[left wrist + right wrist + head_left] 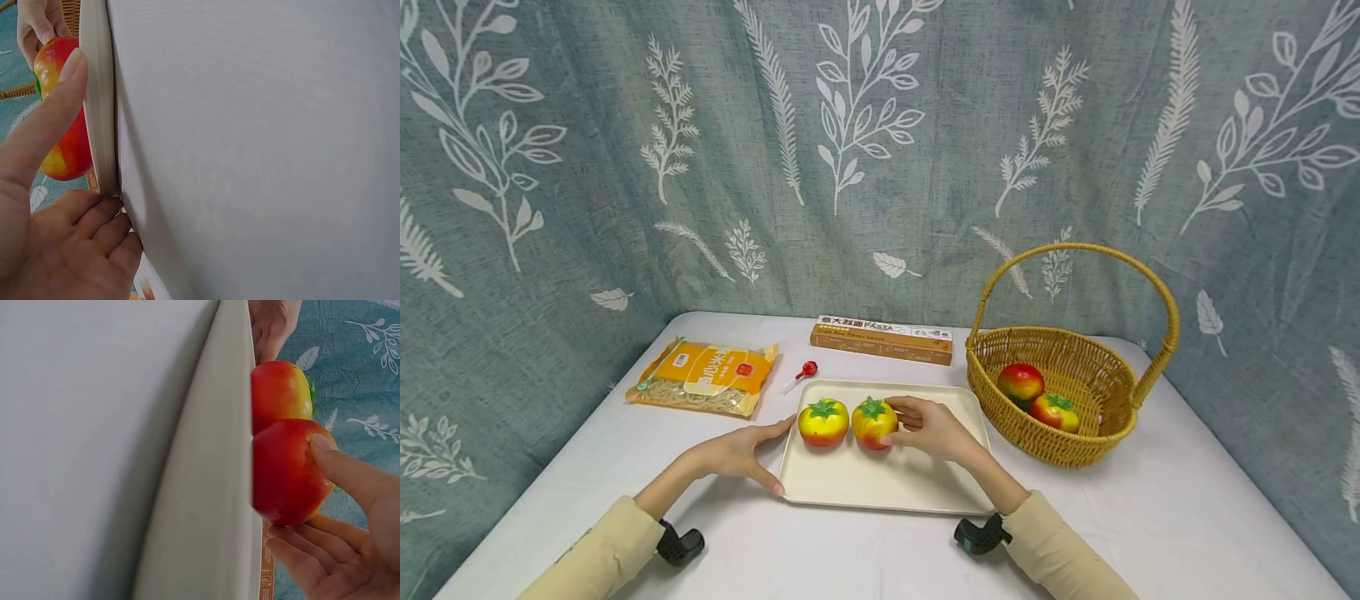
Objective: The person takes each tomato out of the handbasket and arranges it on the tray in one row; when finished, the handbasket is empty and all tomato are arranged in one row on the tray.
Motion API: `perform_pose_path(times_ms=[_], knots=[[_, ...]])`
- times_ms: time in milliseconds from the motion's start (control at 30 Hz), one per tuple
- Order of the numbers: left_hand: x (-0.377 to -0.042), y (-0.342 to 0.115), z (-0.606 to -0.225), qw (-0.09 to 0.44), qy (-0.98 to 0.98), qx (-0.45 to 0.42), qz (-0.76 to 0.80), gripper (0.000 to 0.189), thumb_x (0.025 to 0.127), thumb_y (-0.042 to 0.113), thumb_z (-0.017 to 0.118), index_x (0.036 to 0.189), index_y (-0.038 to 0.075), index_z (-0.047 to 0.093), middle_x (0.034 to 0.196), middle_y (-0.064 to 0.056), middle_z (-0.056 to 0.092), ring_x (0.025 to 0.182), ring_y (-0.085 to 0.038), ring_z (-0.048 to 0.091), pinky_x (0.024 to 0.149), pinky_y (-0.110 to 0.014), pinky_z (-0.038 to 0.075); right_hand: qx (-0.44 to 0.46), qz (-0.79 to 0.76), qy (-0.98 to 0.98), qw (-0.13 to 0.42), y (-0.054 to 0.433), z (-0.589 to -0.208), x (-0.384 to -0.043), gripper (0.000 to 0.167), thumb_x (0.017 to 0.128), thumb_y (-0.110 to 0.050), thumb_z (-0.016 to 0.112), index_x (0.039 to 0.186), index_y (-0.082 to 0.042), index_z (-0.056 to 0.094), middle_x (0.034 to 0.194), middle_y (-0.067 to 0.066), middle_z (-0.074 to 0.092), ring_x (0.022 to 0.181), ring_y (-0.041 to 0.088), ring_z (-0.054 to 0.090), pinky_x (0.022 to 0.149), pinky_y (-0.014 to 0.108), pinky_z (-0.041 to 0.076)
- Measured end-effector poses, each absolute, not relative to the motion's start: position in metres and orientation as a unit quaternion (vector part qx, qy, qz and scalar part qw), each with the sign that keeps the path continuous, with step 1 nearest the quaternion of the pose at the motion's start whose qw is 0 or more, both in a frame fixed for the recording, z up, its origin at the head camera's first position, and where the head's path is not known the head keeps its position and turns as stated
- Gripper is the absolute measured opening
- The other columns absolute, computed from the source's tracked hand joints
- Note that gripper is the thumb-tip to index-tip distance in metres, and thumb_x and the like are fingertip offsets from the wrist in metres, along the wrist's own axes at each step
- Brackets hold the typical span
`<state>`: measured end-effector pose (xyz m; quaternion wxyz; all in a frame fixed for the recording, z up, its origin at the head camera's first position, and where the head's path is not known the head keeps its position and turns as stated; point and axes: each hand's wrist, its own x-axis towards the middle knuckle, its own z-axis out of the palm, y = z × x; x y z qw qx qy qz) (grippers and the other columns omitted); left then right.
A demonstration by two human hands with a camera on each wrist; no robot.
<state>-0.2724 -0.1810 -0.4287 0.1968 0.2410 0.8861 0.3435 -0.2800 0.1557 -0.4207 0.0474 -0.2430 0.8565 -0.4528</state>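
Note:
Two yellow-red tomatoes with green leafy tops sit side by side on a cream tray (880, 487). My right hand (934, 427) holds the right tomato (872, 427) from its right side. In the right wrist view the thumb presses near its upper part and the fingers (319, 550) lie against its lower side. The left tomato (823, 429) stands just beside it, untouched by either hand. My left hand (741, 454) spreads along the tray's left edge, fingertips near the back and thumb at the front corner. In the left wrist view its fingers (100, 225) touch the tray's rim.
A wicker basket (1037, 442) with a tall handle stands right of the tray, holding a red fruit (1021, 382) and another tomato (1056, 412). Behind the tray lie a brown pasta box (882, 342) and a red lollipop (808, 367). An orange noodle bag (703, 375) lies back left.

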Motion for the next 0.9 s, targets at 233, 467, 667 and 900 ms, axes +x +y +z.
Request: perform_pose_path(times_ms=[233, 467, 667, 900], knots=[[-0.2719, -0.1806, -0.4274, 0.198, 0.886, 0.238, 0.345, 0.110, 0.068, 0.031, 0.088, 0.153, 0.005, 0.024, 0.155, -0.021, 0.025, 0.142, -0.038, 0.020, 0.113, -0.058, 0.015, -0.244, -0.443, 0.862, 0.032, 0.1531, -0.4212, -0.2785, 0.058, 0.084, -0.018, 0.076, 0.133, 0.004, 0.053, 0.133, 0.020, 0.056, 0.119, 0.034, 0.056, 0.096, 0.036, 0.048], [-0.2719, -0.1803, -0.4271, 0.200, 0.887, 0.237, 0.343, 0.109, 0.068, 0.031, 0.088, 0.153, 0.005, 0.024, 0.155, -0.021, 0.025, 0.142, -0.038, 0.020, 0.113, -0.058, 0.015, -0.250, -0.442, 0.861, 0.029, 0.1522, -0.4231, -0.2787, 0.059, 0.085, -0.018, 0.075, 0.134, 0.005, 0.052, 0.134, 0.021, 0.055, 0.119, 0.034, 0.056, 0.096, 0.035, 0.048], [-0.2728, -0.1804, -0.4273, 0.201, 0.887, 0.238, 0.340, 0.110, 0.068, 0.032, 0.088, 0.153, 0.005, 0.023, 0.155, -0.021, 0.024, 0.142, -0.038, 0.020, 0.113, -0.059, 0.015, -0.251, -0.448, 0.858, 0.038, 0.1523, -0.4225, -0.2779, 0.061, 0.085, -0.018, 0.075, 0.136, 0.005, 0.050, 0.137, 0.021, 0.052, 0.122, 0.036, 0.053, 0.097, 0.037, 0.047], [-0.2732, -0.1805, -0.4277, 0.200, 0.890, 0.235, 0.337, 0.110, 0.067, 0.033, 0.088, 0.153, 0.006, 0.025, 0.154, -0.021, 0.026, 0.142, -0.039, 0.022, 0.112, -0.060, 0.017, -0.259, -0.440, 0.859, 0.038, 0.1545, -0.4229, -0.2792, 0.063, 0.083, -0.018, 0.077, 0.135, 0.006, 0.050, 0.136, 0.021, 0.052, 0.121, 0.037, 0.054, 0.097, 0.039, 0.047]])
